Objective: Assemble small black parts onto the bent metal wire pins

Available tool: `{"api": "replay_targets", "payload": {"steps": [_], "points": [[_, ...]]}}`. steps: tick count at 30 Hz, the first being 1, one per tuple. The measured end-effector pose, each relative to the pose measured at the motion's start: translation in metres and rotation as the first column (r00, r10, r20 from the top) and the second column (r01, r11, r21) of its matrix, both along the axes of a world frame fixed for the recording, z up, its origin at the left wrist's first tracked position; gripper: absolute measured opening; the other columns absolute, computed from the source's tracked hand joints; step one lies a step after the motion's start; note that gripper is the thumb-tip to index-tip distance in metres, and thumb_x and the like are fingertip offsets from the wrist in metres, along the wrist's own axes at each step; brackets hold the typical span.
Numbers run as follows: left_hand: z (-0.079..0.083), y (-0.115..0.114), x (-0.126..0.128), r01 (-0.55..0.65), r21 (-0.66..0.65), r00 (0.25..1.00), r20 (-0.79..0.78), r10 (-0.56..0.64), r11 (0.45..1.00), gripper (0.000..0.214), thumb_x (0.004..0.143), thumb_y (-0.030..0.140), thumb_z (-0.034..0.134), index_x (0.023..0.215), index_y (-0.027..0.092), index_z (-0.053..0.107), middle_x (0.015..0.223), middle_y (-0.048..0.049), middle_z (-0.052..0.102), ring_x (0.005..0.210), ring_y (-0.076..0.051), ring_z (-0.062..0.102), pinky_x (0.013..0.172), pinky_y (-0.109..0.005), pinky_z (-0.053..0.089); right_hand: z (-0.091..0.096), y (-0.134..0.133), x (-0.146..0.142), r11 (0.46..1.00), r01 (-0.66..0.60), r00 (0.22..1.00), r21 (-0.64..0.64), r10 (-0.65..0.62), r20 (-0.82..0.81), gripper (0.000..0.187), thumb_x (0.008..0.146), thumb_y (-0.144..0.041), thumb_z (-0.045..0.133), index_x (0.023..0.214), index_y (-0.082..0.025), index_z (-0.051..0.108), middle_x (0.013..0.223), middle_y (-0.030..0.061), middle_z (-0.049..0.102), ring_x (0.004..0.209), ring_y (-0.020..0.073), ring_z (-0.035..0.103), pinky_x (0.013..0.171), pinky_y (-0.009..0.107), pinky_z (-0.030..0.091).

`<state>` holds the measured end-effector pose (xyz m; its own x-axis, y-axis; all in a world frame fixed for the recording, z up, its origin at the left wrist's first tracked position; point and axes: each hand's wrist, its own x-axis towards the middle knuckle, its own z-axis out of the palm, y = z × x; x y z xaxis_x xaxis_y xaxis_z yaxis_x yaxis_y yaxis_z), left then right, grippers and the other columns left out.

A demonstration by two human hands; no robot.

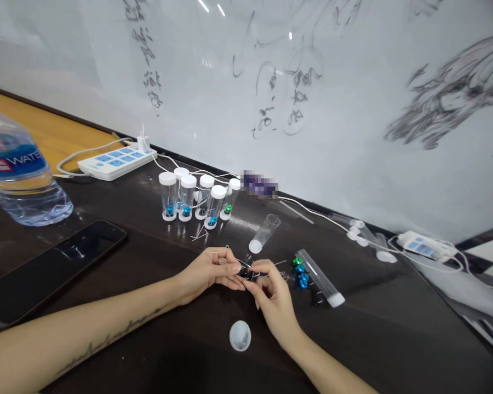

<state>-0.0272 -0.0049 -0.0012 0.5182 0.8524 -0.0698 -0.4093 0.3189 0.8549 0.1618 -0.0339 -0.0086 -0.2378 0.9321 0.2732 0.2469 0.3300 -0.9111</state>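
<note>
Near the centre of the frame, our left hand (pixel 214 269) and right hand (pixel 274 293) pinch a small black part (pixel 247 273), its shape mostly hidden between them.

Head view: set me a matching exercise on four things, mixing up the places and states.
Things:
1. Small black piece
2. Phone
3. Water bottle
4. Tube cluster

Places and states:
A. Standing, topped with white caps
B. Held between the left hand and right hand
C. Lying flat on the table
D. Bearing a blue label

Pairs: 1-B, 2-C, 3-D, 4-A
</note>
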Motion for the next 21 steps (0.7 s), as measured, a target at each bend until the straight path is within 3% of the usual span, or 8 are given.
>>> {"api": "replay_targets", "payload": {"steps": [4, 7, 10, 16, 21], "points": [[0.0019, -0.0008, 0.0003, 0.014, -0.003, 1.000, 0.004, -0.014, 1.000, 0.015, 0.078, 0.021, 0.071, 0.077, 0.012, 0.059, 0.073, -0.0104, 0.076, 0.068, -0.020, 0.073, 0.065, -0.026, 0.057, 0.0033, 0.0000, 0.0009, 0.997, -0.008, 1.000, -0.082, 0.009, 0.012, 0.017, 0.091, -0.034, 0.058, 0.101, -0.022, 0.052, 0.066, -0.0055, 0.049, 0.046, 0.0078, 0.041, 0.044, 0.021, 0.031], [0.0018, -0.0013, 0.0003, 0.020, 0.002, 1.000, 0.004, -0.020, 1.000, 0.015, 0.079, 0.022, 0.070, 0.077, 0.012, 0.059, 0.080, -0.0132, 0.077, 0.070, -0.020, 0.074, 0.064, -0.025, 0.057, 0.0045, 0.0010, 0.0013, 0.994, -0.017, 0.999, -0.107, 0.021, 0.040, 0.024, 0.098, -0.039, 0.044, 0.088, -0.019, 0.054, 0.050, -0.0078, 0.040, 0.043, 0.0092, 0.039, 0.045, 0.022, 0.029], [0.0009, -0.0012, 0.0000, 0.019, 0.005, 1.000, 0.002, -0.019, 1.000, 0.015, 0.079, 0.022, 0.070, 0.077, 0.012, 0.060, 0.078, -0.0133, 0.077, 0.070, -0.020, 0.074, 0.065, -0.025, 0.057, 0.0036, 0.0024, 0.0011, 0.995, -0.029, 0.996, -0.095, 0.037, 0.081, 0.033, 0.097, -0.039, 0.045, 0.073, -0.018, 0.051, 0.050, -0.0067, 0.041, 0.044, 0.0085, 0.039, 0.047, 0.022, 0.030], [0.0005, 0.0001, 0.0003, -0.003, 0.003, 1.000, -0.010, 0.003, 1.000, 0.015, 0.079, 0.023, 0.070, 0.076, 0.012, 0.060, 0.076, -0.0121, 0.076, 0.069, -0.019, 0.073, 0.064, -0.024, 0.057, 0.0011, 0.0017, 0.0010, 0.994, -0.007, 0.998, -0.112, 0.014, 0.065, 0.019, 0.093, -0.038, 0.054, 0.095, -0.019, 0.053, 0.052, -0.0088, 0.040, 0.042, 0.0085, 0.039, 0.044, 0.021, 0.028], [0.0006, 0.0006, 0.0007, -0.011, -0.004, 1.000, 0.002, 0.011, 1.000, 0.015, 0.078, 0.023, 0.071, 0.078, 0.012, 0.060, 0.077, -0.0117, 0.076, 0.069, -0.019, 0.073, 0.065, -0.025, 0.057, 0.0007, 0.0012, 0.0000, 0.993, 0.009, 0.998, -0.119, -0.002, 0.058, 0.020, 0.092, -0.039, 0.055, 0.097, -0.020, 0.052, 0.051, -0.0089, 0.043, 0.042, 0.0092, 0.040, 0.045, 0.021, 0.029]]}}
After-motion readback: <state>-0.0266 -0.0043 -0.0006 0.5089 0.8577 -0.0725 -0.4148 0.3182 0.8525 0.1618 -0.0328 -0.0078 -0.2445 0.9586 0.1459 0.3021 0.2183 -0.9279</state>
